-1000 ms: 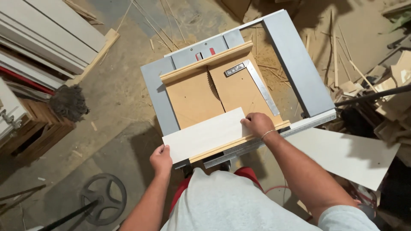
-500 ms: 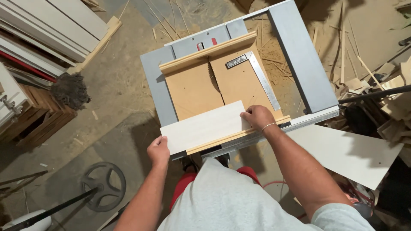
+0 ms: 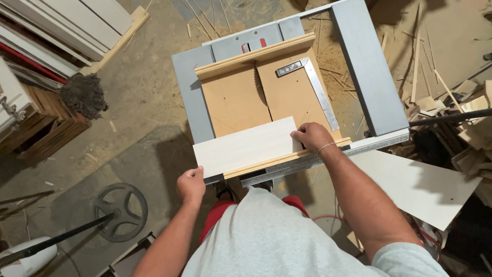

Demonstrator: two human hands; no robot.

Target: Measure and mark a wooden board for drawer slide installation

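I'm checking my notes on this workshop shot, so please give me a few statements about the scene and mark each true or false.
1. The right hand rests on the right end of the pale board. True.
2. The left hand holds a hammer. False: it grips the board's left near corner.
3. A metal square lies on the wooden sled. True.
4. The board lies on the floor. False: it lies on the sled, on the grey saw table.
5. A bracelet is on the right wrist. True.

A grey saw tabletop (image 3: 190,97) carries a wooden sled (image 3: 241,97); on the sled lie a pale board (image 3: 246,146) and, beyond it, a metal square (image 3: 320,92).
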